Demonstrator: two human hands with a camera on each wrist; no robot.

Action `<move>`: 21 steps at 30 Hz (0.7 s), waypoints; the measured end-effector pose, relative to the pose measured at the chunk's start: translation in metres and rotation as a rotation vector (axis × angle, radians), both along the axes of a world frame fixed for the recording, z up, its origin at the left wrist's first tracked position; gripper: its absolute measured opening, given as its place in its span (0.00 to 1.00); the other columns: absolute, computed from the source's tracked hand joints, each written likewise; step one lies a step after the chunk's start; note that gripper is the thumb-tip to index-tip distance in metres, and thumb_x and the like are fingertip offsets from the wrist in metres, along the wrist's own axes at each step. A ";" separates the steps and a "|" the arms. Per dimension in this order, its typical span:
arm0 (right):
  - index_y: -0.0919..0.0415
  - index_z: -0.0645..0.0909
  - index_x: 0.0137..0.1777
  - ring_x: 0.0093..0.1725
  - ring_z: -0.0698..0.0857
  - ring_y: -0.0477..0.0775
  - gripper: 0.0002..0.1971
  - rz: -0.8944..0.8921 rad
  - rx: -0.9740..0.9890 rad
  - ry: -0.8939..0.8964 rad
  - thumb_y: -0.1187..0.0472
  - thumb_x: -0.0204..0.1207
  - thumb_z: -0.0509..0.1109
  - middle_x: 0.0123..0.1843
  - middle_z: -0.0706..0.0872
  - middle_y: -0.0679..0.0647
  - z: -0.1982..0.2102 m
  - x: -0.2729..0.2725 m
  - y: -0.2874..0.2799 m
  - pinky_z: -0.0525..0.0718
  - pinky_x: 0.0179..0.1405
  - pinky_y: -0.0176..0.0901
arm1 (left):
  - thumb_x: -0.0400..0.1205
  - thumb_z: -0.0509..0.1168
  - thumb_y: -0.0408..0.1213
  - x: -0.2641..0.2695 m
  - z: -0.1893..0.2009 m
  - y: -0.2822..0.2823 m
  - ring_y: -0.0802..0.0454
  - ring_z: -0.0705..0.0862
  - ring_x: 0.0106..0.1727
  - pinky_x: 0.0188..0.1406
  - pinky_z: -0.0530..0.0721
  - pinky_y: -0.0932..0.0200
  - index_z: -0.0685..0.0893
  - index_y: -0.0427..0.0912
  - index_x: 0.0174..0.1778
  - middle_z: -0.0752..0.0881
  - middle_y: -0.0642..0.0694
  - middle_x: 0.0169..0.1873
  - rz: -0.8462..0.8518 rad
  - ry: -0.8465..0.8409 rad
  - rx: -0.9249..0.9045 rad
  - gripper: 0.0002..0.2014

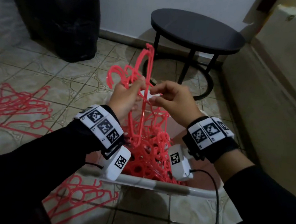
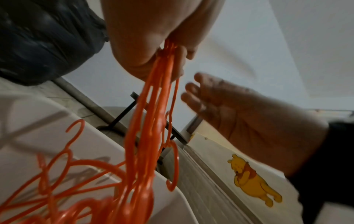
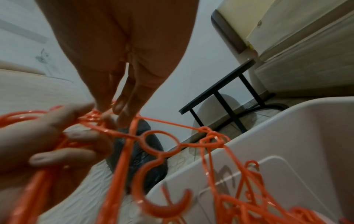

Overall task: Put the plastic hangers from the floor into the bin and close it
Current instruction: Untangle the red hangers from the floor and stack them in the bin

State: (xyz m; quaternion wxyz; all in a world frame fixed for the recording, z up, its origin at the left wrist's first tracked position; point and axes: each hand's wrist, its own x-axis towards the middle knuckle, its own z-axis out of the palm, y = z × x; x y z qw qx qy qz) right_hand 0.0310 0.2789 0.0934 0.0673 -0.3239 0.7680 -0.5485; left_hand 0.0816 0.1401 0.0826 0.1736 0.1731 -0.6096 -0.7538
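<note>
The bin (image 1: 154, 184) shows only its white near rim in the head view; both wrists and the hanger pile (image 1: 150, 148) inside it hide the rest. No lid can be picked out with certainty in any view, and the wrist views are blurred toward their lower edges.

The left hand (image 1: 125, 98) grips a bundle of held hangers (image 1: 144, 71) above the bin, fingers curled round their bars, hooks rising toward 12 o'clock. The right hand (image 1: 171, 103) meets it from 3 o'clock; the head view shows its thumb and fingers closing on a thin bar. In the right wrist view its fingertips (image 3: 122, 115) touch the strands, but whether they pinch cannot be told.

More hangers lie on the tiled floor: one floor heap (image 1: 16, 105) at 9 o'clock of the bin, another loose group (image 1: 80, 194) at 7 o'clock.

The wristbands carry black-and-white square markers, with no readable writing. Only the left wrist view shows a yellow bear sticker (image 2: 252, 180) on a cream panel.

A round black stool (image 1: 198, 29) stands at 12 o'clock, a black bag (image 1: 53, 10) at 11 o'clock.
</note>
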 end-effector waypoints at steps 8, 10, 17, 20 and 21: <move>0.58 0.76 0.69 0.61 0.82 0.57 0.23 -0.117 0.764 0.285 0.72 0.75 0.66 0.66 0.82 0.56 -0.033 -0.017 0.029 0.77 0.59 0.42 | 0.84 0.60 0.34 0.000 0.006 -0.022 0.60 0.65 0.20 0.11 0.59 0.70 0.76 0.41 0.33 0.74 0.45 0.33 -0.007 0.010 0.059 0.13; 0.60 0.75 0.69 0.62 0.81 0.58 0.20 -0.136 0.783 0.247 0.69 0.77 0.66 0.65 0.83 0.58 -0.037 -0.015 0.028 0.74 0.58 0.39 | 0.83 0.58 0.31 0.002 0.008 -0.023 0.60 0.64 0.20 0.11 0.58 0.70 0.75 0.42 0.33 0.73 0.44 0.34 -0.027 0.005 0.047 0.12; 0.64 0.75 0.66 0.59 0.83 0.60 0.16 -0.461 0.692 -0.209 0.64 0.78 0.67 0.61 0.83 0.63 -0.077 -0.044 0.034 0.81 0.63 0.56 | 0.83 0.57 0.30 0.009 0.014 -0.026 0.61 0.64 0.19 0.10 0.59 0.70 0.76 0.42 0.40 0.80 0.49 0.32 -0.090 0.041 0.067 0.08; 0.61 0.75 0.58 0.49 0.85 0.61 0.10 -0.414 0.502 -0.455 0.60 0.79 0.68 0.50 0.84 0.61 -0.085 -0.047 0.030 0.86 0.48 0.56 | 0.85 0.58 0.32 0.010 0.011 -0.030 0.62 0.65 0.18 0.11 0.59 0.70 0.75 0.40 0.39 0.81 0.48 0.32 -0.082 0.023 0.066 0.08; 0.61 0.77 0.53 0.47 0.86 0.61 0.07 -0.362 0.520 -0.474 0.60 0.79 0.69 0.46 0.85 0.60 -0.088 -0.044 0.028 0.86 0.45 0.55 | 0.85 0.57 0.32 0.011 0.010 -0.031 0.62 0.65 0.18 0.11 0.59 0.70 0.74 0.39 0.39 0.81 0.47 0.33 -0.081 0.017 0.062 0.08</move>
